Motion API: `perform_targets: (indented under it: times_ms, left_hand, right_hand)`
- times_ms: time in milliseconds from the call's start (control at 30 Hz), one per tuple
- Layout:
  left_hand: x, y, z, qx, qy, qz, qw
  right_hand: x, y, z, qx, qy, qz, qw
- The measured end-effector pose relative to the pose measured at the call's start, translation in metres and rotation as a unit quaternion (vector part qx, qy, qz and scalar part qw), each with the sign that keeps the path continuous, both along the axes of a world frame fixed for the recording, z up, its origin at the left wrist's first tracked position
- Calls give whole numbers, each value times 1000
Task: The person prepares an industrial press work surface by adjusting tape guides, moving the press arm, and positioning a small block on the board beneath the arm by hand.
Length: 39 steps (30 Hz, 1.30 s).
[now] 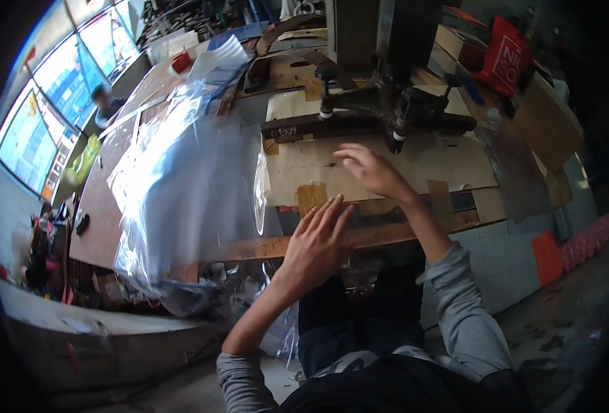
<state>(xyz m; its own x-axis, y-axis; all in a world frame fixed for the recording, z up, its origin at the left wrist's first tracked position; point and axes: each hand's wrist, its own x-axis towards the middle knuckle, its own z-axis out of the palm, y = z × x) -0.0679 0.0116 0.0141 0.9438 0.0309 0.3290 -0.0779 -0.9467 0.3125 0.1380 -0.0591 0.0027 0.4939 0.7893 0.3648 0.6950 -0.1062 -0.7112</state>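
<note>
My left hand (319,242) is at the front edge of the work table, fingers stretched out near a strip of brown tape (311,197). Farther forward, my right hand (375,171) hovers over or rests on a pale flat board (304,168); I cannot tell if it touches. Its fingers are extended, and nothing shows in either hand. Just beyond it, a dark metal press bar (428,124) with a black bracket spans the board. To the left of my hands lies a pile of clear plastic sheets (191,182), glossy and draped toward the table's front edge.
A red bag (507,58) stands at the back right near a cardboard piece (549,120). Pink bundled material (590,242) lies at lower right beside an orange sheet (547,258). At far left, another person (105,104) is near the windows.
</note>
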Motion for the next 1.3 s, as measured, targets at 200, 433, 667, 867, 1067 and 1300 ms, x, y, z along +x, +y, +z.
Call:
perform_targets:
  times_ms: [200,433,667,867,1067,1300]
  left_hand:
    - [-13,-29,-29,69,-36,63,995]
    - [-20,-29,-28,68,-30,45,996]
    - [-23,-18,-38,72,-51,0,996]
    - [-27,-19,-34,67,-68,-14,995]
    - [-27,-18,-34,56,-65,-19,996]
    - [-24,-16,-31,47,-75,-21,996]
  right_hand:
    - [-22,-109,-1,-168,-185,-181,951]
    - [-26,-142,-26,-223,-248,-229,914]
    - [-28,-155,-24,-229,-238,-209,921]
    - [-27,-156,-25,-233,-230,-211,921]
    - [-27,-154,-29,-219,-229,-220,922]
    - [-22,-147,-33,-204,-229,-234,922]
